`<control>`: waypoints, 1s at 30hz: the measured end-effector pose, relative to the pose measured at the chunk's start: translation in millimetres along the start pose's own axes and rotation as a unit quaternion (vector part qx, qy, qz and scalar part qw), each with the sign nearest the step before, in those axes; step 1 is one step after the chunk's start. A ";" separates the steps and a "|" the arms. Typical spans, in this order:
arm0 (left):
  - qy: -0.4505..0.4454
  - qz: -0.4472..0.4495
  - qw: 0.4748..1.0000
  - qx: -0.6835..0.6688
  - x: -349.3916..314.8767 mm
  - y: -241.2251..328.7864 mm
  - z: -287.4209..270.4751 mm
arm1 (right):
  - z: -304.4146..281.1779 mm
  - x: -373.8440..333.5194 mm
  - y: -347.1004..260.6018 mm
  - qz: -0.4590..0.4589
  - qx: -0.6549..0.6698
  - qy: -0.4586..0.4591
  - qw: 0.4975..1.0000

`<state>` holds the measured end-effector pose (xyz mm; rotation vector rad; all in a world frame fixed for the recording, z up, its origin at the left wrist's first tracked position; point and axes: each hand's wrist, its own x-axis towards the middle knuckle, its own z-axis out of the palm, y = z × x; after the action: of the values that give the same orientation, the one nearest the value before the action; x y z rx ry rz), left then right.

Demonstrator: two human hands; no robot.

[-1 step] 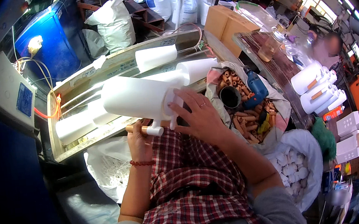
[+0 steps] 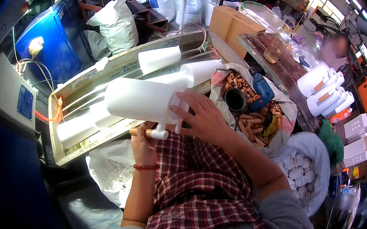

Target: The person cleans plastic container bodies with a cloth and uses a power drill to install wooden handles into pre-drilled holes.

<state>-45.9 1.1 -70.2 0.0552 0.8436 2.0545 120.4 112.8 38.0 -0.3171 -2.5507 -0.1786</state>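
Observation:
In front of me a large white cylindrical plastic vessel (image 2: 137,100) lies tilted on its side. A short white stub juts from its near side and carries a light-brown, wood-coloured handle (image 2: 139,132) with a white end. The fingers of my left hand (image 2: 142,145) are wrapped round that handle. My right hand (image 2: 204,117) grips the vessel's right end, with its fingers spread over the rim; part of that end is hidden behind them. Beyond the vessel, several similar white cylinders (image 2: 160,59) lie in a long wooden trough (image 2: 120,64).
At right sits a sack of brown handles (image 2: 249,127) with a blue power drill (image 2: 261,89) and a dark cup (image 2: 235,99). Nearer is a bag of white pieces (image 2: 299,171). Finished-looking white vessels (image 2: 316,80) stand on a table; a person (image 2: 335,47) is beyond.
The handle and my left hand have shifted very slightly to the right. My right hand keeps its grip on the vessel's end.

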 end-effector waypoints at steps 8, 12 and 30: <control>0.013 -0.024 0.998 0.057 -2.6 -1.5 -3.8 | 13.3 -4.2 15.1 -0.046 0.016 -0.003 0.999; 0.039 -0.025 0.998 0.040 -0.8 -3.0 -7.0 | 18.0 -4.8 9.4 0.021 0.052 -0.032 0.998; 0.026 0.042 0.997 0.065 -7.3 1.4 4.0 | 42.3 -28.0 -9.6 0.396 0.479 -0.079 0.779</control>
<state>-41.2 -2.8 -64.4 0.1115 1.0213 2.0848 119.0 106.5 -13.2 -0.9388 -2.0632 1.4437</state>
